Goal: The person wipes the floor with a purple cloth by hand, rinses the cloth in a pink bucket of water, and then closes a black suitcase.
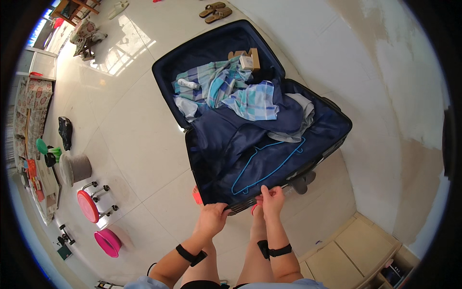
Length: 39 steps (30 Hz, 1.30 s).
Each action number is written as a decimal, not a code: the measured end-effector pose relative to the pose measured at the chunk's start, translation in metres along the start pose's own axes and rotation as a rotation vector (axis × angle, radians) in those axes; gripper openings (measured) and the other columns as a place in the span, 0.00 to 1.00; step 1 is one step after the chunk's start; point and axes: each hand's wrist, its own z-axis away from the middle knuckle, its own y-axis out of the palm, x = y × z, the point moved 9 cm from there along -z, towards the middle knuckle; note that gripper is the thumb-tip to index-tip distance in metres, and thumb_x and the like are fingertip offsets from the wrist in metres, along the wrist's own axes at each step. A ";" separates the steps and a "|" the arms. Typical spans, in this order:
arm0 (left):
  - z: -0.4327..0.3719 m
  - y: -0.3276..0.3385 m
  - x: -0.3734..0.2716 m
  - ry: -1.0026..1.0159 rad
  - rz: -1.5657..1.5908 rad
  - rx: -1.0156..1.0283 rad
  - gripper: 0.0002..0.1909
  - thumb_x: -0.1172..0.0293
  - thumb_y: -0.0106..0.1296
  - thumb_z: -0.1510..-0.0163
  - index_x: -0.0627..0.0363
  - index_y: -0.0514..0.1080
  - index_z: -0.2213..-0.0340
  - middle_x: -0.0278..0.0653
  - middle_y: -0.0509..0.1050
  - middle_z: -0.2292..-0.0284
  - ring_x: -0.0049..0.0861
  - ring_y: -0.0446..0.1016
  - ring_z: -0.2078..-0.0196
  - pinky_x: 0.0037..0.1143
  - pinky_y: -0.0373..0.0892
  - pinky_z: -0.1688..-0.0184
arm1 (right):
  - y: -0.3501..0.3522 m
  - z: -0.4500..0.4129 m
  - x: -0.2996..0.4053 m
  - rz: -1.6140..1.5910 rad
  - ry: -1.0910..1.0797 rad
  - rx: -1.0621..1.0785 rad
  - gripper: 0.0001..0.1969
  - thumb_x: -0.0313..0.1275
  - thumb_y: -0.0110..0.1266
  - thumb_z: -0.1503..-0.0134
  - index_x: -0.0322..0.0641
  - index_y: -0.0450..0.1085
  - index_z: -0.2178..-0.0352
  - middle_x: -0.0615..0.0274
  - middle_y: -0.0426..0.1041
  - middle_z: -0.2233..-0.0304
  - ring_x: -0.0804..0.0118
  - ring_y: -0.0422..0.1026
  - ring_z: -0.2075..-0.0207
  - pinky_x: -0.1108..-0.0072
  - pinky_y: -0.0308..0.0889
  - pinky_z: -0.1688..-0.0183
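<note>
An open dark-blue suitcase [220, 159] lies on the floor in front of me, its two halves spread. My left hand [214, 216] grips the rim at its near left corner. On the near edge further right, my right hand [273, 202] has its fingers curled at the rim; a small part held there cannot be made out. Just inside that edge lies a blue clothes hanger [274, 177]. A crumpled plaid cloth [252, 101], a grey cloth [306, 108], a white tube [188, 84] and an open cardboard box [255, 59] are further inside.
A white wall [361, 72] runs along the right, with a wooden cabinet [364, 245] at lower right. To the left stand a red wheeled stool [87, 206], a pink basin [108, 242] and a cylindrical stool [77, 169]. Brown sandals [216, 13] lie beyond the suitcase.
</note>
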 end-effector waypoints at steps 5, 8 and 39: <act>-0.049 -0.086 -0.018 0.054 0.012 -0.117 0.08 0.68 0.57 0.55 0.58 0.74 0.71 0.43 0.75 0.73 0.42 0.73 0.68 0.36 0.67 0.64 | 0.039 0.014 0.074 -0.020 -0.189 0.173 0.08 0.27 0.54 0.46 0.33 0.65 0.68 0.63 0.71 0.74 0.73 0.73 0.73 0.84 0.70 0.74; -0.078 -0.119 -0.015 -0.005 0.036 -0.052 0.10 0.67 0.58 0.55 0.58 0.75 0.69 0.44 0.75 0.72 0.44 0.73 0.67 0.35 0.67 0.63 | 0.037 0.031 0.120 0.282 -0.565 0.120 0.12 0.24 0.53 0.48 0.35 0.67 0.60 0.59 0.70 0.63 0.66 0.71 0.60 0.78 0.69 0.61; -0.176 -0.332 0.179 -0.094 -0.178 -0.695 0.23 0.64 0.58 0.52 0.58 0.69 0.54 0.50 0.70 0.58 0.45 0.67 0.53 0.36 0.62 0.49 | 0.007 0.085 0.094 0.081 -0.512 0.232 0.12 0.16 0.47 0.47 0.35 0.66 0.60 0.59 0.65 0.53 0.71 0.69 0.58 0.81 0.67 0.56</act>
